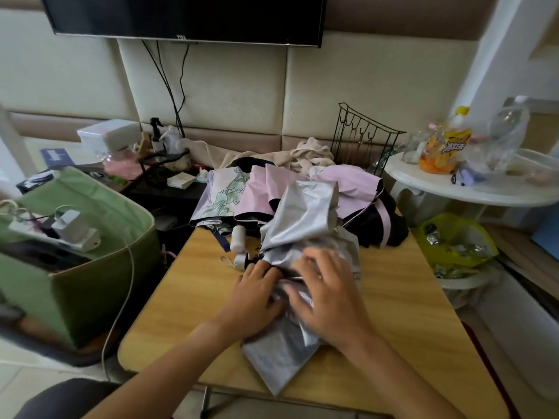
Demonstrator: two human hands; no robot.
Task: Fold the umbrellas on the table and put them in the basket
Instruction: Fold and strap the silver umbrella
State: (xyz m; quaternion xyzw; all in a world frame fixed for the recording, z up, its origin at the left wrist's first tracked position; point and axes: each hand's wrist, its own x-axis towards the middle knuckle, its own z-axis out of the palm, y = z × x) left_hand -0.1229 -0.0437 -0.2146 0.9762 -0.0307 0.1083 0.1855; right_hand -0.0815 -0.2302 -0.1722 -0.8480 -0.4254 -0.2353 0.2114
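Observation:
A silver umbrella point(302, 213) lies crumpled across the middle of the wooden table point(402, 303), its cloth trailing toward the near edge. My left hand point(257, 297) grips the bunched cloth on its left side. My right hand point(329, 291) lies over the cloth with curled fingers, gathering it. Behind it sit a pink umbrella point(348, 182) with black lining and a floral-print umbrella point(223, 195) with a white handle point(237, 237). The green fabric basket point(99, 267) stands left of the table.
A power strip with chargers point(69, 229) rests across the basket's top, a white cable hanging down. A white round side table point(472, 192) with bottles stands right, a yellow-lined bin point(453, 237) below it. A black wire rack point(363, 137) and beige cloth are behind.

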